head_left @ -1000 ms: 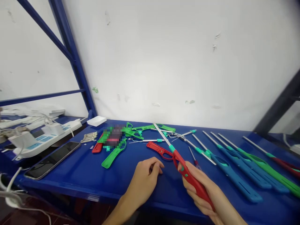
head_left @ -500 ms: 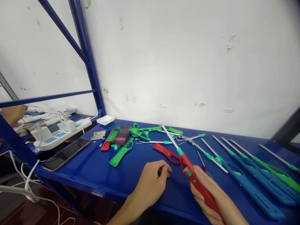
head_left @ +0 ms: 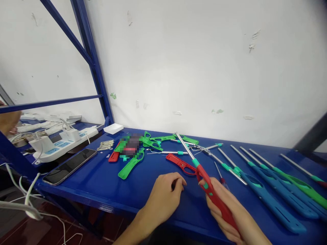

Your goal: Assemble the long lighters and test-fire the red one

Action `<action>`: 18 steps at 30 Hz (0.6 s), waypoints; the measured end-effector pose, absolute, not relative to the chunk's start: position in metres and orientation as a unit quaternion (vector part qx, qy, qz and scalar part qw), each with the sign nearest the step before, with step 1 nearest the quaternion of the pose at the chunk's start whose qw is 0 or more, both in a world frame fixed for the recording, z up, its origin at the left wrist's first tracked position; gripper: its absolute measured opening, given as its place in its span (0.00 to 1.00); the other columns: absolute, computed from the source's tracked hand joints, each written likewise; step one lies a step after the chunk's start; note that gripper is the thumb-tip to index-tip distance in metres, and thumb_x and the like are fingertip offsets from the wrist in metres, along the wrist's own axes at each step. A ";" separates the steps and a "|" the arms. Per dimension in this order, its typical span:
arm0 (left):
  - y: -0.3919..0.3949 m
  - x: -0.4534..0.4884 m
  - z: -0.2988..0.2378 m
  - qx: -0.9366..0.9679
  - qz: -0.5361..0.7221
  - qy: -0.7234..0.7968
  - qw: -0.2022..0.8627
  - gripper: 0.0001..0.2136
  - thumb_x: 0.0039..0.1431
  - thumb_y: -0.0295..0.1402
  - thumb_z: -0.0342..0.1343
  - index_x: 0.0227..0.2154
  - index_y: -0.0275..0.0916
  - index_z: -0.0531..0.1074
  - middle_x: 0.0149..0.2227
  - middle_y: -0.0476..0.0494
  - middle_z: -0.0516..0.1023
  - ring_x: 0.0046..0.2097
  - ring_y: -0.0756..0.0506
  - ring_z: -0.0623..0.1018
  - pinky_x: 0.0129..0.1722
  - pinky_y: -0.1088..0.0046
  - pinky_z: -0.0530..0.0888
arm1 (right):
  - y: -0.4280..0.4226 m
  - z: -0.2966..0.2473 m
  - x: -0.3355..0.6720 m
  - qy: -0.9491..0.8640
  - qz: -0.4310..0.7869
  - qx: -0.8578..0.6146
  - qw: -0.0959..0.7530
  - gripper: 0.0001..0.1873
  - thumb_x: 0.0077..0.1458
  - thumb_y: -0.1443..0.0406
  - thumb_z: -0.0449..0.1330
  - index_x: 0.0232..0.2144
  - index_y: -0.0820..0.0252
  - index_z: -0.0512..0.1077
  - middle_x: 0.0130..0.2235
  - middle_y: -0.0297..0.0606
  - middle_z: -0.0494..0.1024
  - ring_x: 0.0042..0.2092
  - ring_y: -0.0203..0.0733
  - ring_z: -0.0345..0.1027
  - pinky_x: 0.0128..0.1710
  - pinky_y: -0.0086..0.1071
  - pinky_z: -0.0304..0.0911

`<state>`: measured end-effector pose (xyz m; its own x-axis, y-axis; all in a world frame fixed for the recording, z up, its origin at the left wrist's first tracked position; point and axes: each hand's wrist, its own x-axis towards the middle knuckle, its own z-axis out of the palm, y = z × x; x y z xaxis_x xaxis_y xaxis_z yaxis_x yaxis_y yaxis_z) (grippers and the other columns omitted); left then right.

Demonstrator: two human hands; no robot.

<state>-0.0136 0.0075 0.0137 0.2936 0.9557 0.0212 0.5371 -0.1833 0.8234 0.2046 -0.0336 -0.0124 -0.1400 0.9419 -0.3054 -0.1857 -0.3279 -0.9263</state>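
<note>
My right hand (head_left: 222, 204) is wrapped round the red handle of a long-necked gas lighter (head_left: 214, 194). Its metal tube with a green collar points up and to the left. My left hand (head_left: 166, 192) rests on the blue table (head_left: 102, 185), fingers curled in towards the thumb; nothing shows between them. Just beyond the hands lies a loose red handle half (head_left: 176, 161), partly behind the held lighter. A screwdriver (head_left: 222, 178) lies beside my right hand. Further right, several blue-handled lighters (head_left: 276, 207) and a green-handled one (head_left: 304, 189) lie side by side.
Green handle halves (head_left: 129, 166), metal tubes (head_left: 170, 152) and thin wires lie towards the wall. At left are small metal parts (head_left: 105, 145), a phone (head_left: 71, 166), a white tray (head_left: 113, 128) and a power strip (head_left: 60, 146). Another person's hand (head_left: 10, 122) shows beyond the blue frame (head_left: 94, 64).
The view has shifted slightly, so the table's things sit a little higher and further left. Both hands keep nearly the same pose, the right one still round the lighter.
</note>
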 end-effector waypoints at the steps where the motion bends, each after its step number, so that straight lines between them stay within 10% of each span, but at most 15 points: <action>1: 0.008 -0.013 0.014 0.716 0.281 0.523 0.366 0.17 0.80 0.44 0.66 0.61 0.40 0.80 0.60 0.37 0.84 0.56 0.38 0.86 0.57 0.52 0.87 | -0.034 -0.013 0.205 -0.383 0.650 -0.497 0.429 0.40 0.57 0.25 0.67 0.41 0.52 0.71 0.24 0.21 0.64 0.16 0.22 0.36 0.14 0.23 0.34; 18: 0.012 -0.016 0.011 0.729 0.274 0.516 0.357 0.17 0.80 0.44 0.67 0.61 0.40 0.80 0.62 0.37 0.84 0.57 0.37 0.86 0.58 0.51 0.87 | -0.046 0.012 0.204 -0.350 0.666 -0.459 0.473 0.39 0.68 0.30 0.60 0.60 0.52 0.80 0.32 0.30 0.72 0.23 0.26 0.42 0.20 0.22 0.46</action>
<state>-0.0160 0.0123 0.0105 0.3170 0.9479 0.0319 0.5564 -0.2131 0.8031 0.2039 -0.0456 0.0119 -0.1317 0.9507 -0.2808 -0.3090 -0.3085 -0.8996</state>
